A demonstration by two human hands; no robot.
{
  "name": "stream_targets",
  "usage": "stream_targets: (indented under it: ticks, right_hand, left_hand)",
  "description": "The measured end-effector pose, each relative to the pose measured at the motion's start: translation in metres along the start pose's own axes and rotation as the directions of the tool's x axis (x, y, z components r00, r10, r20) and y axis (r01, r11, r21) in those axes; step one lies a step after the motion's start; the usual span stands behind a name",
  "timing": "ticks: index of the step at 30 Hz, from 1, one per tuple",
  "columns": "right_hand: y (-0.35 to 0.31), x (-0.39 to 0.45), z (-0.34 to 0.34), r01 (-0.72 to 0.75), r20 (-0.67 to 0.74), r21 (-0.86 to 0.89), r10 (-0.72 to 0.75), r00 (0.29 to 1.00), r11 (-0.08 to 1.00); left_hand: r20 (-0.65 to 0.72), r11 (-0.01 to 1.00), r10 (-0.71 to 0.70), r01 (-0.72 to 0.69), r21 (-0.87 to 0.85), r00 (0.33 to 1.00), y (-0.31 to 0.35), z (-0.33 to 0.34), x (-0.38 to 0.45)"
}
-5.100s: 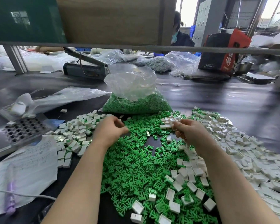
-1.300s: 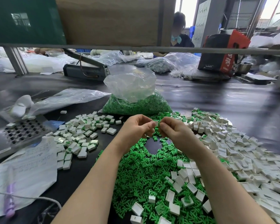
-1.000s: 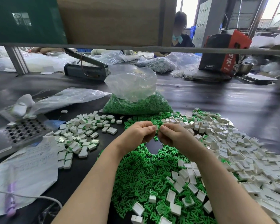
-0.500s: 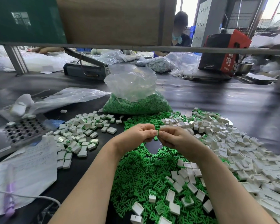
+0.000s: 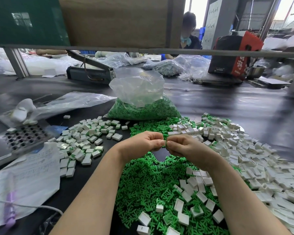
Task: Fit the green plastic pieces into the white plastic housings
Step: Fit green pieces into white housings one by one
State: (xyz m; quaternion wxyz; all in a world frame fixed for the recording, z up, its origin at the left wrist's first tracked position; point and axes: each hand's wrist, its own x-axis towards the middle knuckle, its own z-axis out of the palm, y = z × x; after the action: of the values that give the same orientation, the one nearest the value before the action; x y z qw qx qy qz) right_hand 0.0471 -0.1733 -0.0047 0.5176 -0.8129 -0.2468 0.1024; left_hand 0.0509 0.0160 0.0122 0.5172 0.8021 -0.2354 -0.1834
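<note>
Green plastic pieces (image 5: 148, 182) lie in a broad loose heap on a dark worktable (image 5: 236, 112), directly in front of the person, with more of them sealed in a clear plastic bag (image 5: 143, 106) at the far side of the heap. White plastic housings (image 5: 244, 155) spread in a wide drift to the right of the green heap, some spilling onto its near edge. To the left of the heap sits a smaller cluster of white blocks showing green at their edges (image 5: 85, 141), probably finished assemblies. Above the far part of the heap, the two hands meet fingertip to fingertip. The left hand (image 5: 141, 143) has its fingers curled and pinches a small pale part, seemingly a housing; the right hand (image 5: 185, 146) is likewise curled, pinching something against it, with a sliver of green showing just below the joint. Exactly what each hand holds is mostly hidden by the fingers. Judging by their look, both parts are tiny, light, rigid moulded plastic, smooth enough to slip or flick away under a careless squeeze. The housing seems best held by its flat outer walls, open side clear; the green piece by its stem, leaving the end that enters free. Further left of the heap are a handwritten paper sheet (image 5: 29, 175) and a metal block with a grid of holes (image 5: 24, 138).
</note>
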Motion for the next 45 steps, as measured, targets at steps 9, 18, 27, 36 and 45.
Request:
stream_targets:
  ticks: [9,18,27,36,45]
  right_hand:
    - [-0.001,0.001,-0.001,0.034,-0.027,0.032,-0.033,0.999,0.999]
    - [-0.004,0.004,0.003,0.026,-0.108,0.16,-0.009,0.994,0.987]
    - [-0.004,0.008,0.008,-0.166,0.02,0.585,0.191,0.981,0.794]
    - [-0.004,0.009,0.015,-0.068,-0.006,0.812,0.125,0.992,0.58]
    - [0.001,0.009,0.012,-0.061,-0.022,0.653,0.1,0.995,0.755]
  left_hand:
    - [-0.032,0.999,0.012,-0.013,-0.041,0.999,0.003,0.0,-0.001]
    - [-0.242,0.996,0.084,-0.073,0.052,0.967,0.004,-0.009,-0.001]
    - [-0.418,0.986,0.162,-0.163,0.033,0.894,0.012,0.002,0.005]
    - [-0.38,0.981,0.117,-0.167,-0.1,0.918,0.013,0.004,0.004]
    - [-0.383,0.982,0.051,-0.116,-0.149,0.922,0.019,0.015,0.008]
